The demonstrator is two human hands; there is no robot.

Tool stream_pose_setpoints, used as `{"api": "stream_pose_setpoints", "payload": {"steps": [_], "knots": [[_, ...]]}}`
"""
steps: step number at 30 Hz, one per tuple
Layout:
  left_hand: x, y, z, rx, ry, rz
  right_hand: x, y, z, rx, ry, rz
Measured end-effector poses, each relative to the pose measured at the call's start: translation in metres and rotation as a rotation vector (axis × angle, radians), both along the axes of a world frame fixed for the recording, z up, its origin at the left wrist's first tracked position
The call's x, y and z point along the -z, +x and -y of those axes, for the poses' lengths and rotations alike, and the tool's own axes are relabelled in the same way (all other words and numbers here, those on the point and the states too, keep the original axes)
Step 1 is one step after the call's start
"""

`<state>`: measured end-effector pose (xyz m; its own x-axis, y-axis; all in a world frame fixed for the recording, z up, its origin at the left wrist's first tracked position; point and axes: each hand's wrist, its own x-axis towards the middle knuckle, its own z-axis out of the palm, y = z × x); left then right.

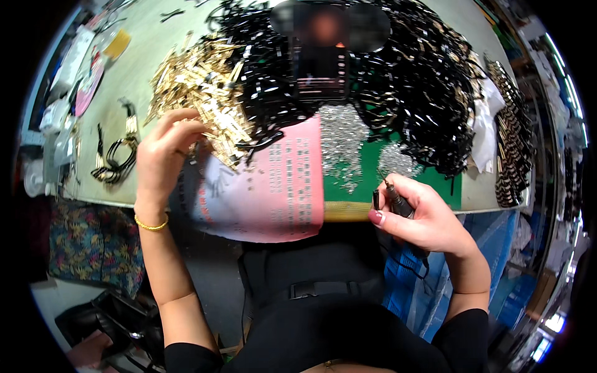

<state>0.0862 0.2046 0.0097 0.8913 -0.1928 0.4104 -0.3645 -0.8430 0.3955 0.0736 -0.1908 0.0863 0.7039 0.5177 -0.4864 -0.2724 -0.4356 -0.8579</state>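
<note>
My left hand [166, 149], a yellow bracelet at its wrist, reaches to the near left edge of a heap of slim gold metal pieces [196, 87]. Its fingers are bent together at the heap; whatever is between them is hidden. In my right hand [429, 217] is a dark pen-shaped power screwdriver [400, 204] with a thin tip and a cable hanging below. A small black piece [375, 199] shows beside my right thumb, near the tool. Beyond that hand lie small silver pins or screws [344, 140] in a loose heap, with a smaller heap [398, 160] beside it.
Tangled glossy black straps [423, 81] cover the far middle, around a phone-like screen [320, 74]. A pink printed sheet [292, 186] overhangs the table edge next to a green mat [444, 189]. Finished-looking straps [513, 143] lie far right; black loops [118, 155] lie left.
</note>
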Motion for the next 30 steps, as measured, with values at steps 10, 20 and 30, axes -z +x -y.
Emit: {"api": "stream_pose_setpoints", "payload": {"steps": [10, 20, 30], "knots": [[-0.01, -0.075, 0.174, 0.35, -0.36, -0.094, 0.007, -0.031, 0.026, 0.001, 0.101, 0.064], [0.002, -0.082, 0.182, 0.448, -0.399, -0.396, 0.016, -0.037, 0.036, -0.081, 0.049, 0.138], [-0.01, -0.077, 0.169, 0.627, -0.153, -0.425, 0.004, -0.044, 0.028, -0.565, -0.292, 0.562]]}}
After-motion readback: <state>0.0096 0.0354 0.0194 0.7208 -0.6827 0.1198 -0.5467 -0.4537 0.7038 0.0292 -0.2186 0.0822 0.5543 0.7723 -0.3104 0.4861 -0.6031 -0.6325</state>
